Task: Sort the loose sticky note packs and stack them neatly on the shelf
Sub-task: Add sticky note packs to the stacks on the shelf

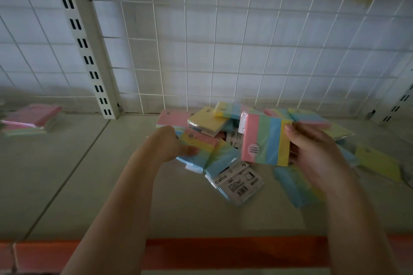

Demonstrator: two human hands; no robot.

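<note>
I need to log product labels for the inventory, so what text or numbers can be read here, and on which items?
Round white sticker on the held striped pack: three printed lines, too blurred to read.
Back label and barcode on the face-down pack: too small to read.
Dark print on the yellow pack: illegible.
Nothing legible elsewhere.
</note>
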